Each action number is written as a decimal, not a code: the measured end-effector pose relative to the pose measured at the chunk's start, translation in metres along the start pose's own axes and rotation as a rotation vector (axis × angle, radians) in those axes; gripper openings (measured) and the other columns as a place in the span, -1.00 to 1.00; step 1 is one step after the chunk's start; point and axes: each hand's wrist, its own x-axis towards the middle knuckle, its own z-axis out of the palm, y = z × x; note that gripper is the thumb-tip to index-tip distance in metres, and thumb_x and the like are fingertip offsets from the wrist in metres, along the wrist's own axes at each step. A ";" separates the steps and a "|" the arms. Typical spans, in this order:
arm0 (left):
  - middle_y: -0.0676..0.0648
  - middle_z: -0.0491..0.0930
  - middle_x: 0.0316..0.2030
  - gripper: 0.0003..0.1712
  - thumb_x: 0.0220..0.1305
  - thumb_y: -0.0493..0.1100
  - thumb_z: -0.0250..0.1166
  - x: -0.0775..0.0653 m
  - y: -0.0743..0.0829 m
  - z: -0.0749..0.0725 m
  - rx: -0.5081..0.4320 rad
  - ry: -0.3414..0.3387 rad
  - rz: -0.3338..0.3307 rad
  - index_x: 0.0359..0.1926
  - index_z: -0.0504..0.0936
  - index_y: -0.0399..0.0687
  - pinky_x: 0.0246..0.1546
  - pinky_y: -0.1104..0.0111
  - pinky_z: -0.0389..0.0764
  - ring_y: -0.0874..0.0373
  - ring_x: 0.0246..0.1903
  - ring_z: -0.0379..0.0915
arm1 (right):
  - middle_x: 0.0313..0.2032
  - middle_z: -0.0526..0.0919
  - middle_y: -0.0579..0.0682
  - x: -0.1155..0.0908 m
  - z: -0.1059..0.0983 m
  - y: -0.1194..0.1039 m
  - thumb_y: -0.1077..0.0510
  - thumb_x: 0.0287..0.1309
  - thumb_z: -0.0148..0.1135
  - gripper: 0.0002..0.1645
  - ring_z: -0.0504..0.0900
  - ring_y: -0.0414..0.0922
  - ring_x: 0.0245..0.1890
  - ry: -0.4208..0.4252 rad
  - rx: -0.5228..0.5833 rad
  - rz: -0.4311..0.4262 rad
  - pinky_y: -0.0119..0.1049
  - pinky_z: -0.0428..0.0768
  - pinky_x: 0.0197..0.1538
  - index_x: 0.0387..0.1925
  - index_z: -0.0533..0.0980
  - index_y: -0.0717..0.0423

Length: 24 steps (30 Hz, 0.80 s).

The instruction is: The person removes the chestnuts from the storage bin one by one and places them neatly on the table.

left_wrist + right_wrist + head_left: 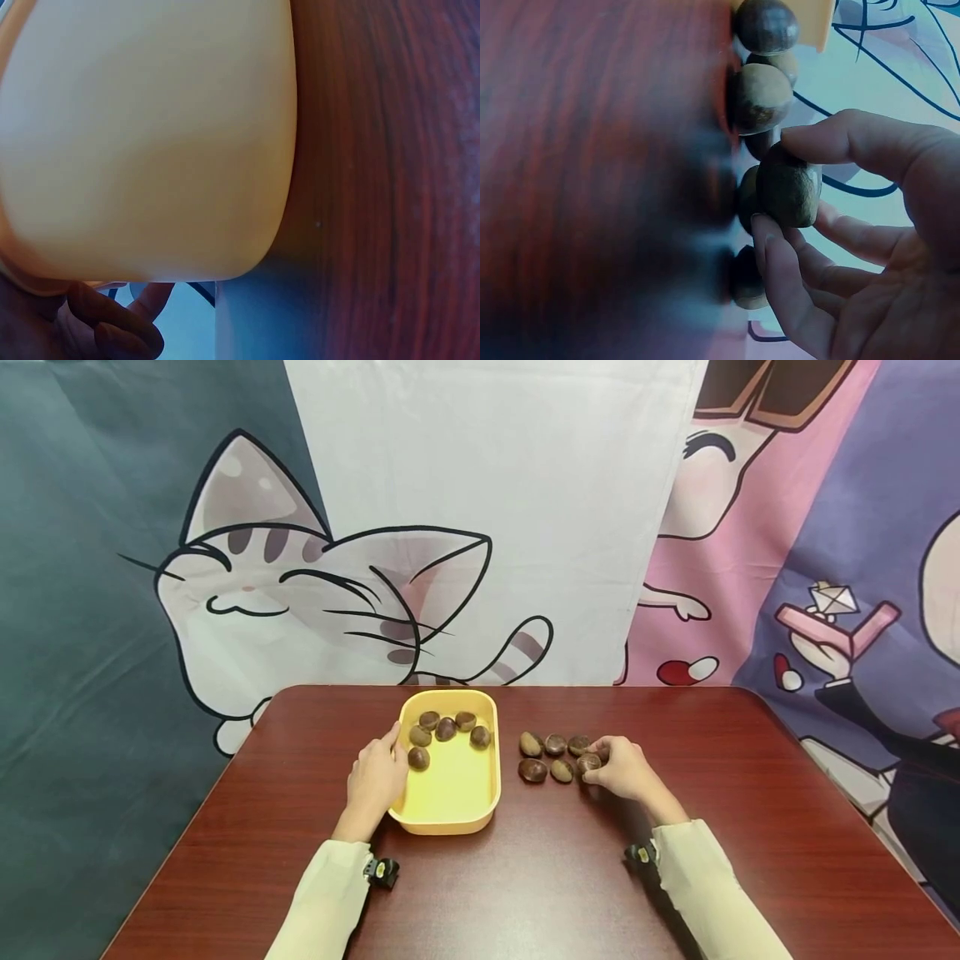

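A yellow plastic container (450, 793) stands on the table, with several brown chestnuts (446, 729) lying in its far half. At its left side, my left hand (377, 777) grips the rim; the left wrist view is filled mostly by the container's outer wall (150, 142), with curled fingers (112, 319) at the rim. To the right of the container, more chestnuts (532, 770) lie in two short rows. My right hand (626, 770) pinches a chestnut (789, 187) between thumb and fingers at the right end of the near row. Other chestnuts (761, 97) sit just beyond it.
The dark red wooden table (555, 877) ends at a straight far edge. Right behind it hangs a cloth backdrop (525, 527) printed with cartoon figures. A black band with a small device (382, 871) is worn on each wrist.
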 end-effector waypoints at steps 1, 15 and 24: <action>-0.25 0.60 0.03 -0.44 0.48 -0.04 -0.02 0.000 0.000 0.000 -0.001 -0.002 0.001 0.46 0.35 0.11 -0.44 -0.02 0.53 -0.16 -0.42 0.53 | -0.34 0.68 0.06 0.000 0.001 0.001 0.24 -0.19 0.52 -0.59 0.58 0.02 -0.27 -0.004 -0.004 0.004 -0.07 0.55 -0.18 -0.21 0.63 0.29; -0.25 0.60 0.03 -0.44 0.48 -0.04 -0.02 -0.001 -0.001 0.000 -0.002 -0.008 -0.005 0.46 0.35 0.11 -0.44 -0.02 0.52 -0.15 -0.43 0.53 | -0.31 0.71 0.11 -0.001 0.008 0.006 0.21 -0.22 0.56 -0.53 0.63 0.09 -0.21 -0.003 -0.046 0.002 0.03 0.57 -0.10 -0.19 0.61 0.29; -0.25 0.60 0.01 -0.43 0.48 -0.04 -0.02 0.001 0.000 0.000 -0.005 -0.016 0.001 0.47 0.33 0.11 -0.53 0.09 0.47 -0.05 -0.52 0.45 | -0.21 0.73 0.11 -0.005 0.000 0.001 0.10 -0.12 0.53 -0.50 0.68 0.07 -0.21 -0.007 -0.100 0.048 0.09 0.58 -0.19 -0.09 0.61 0.21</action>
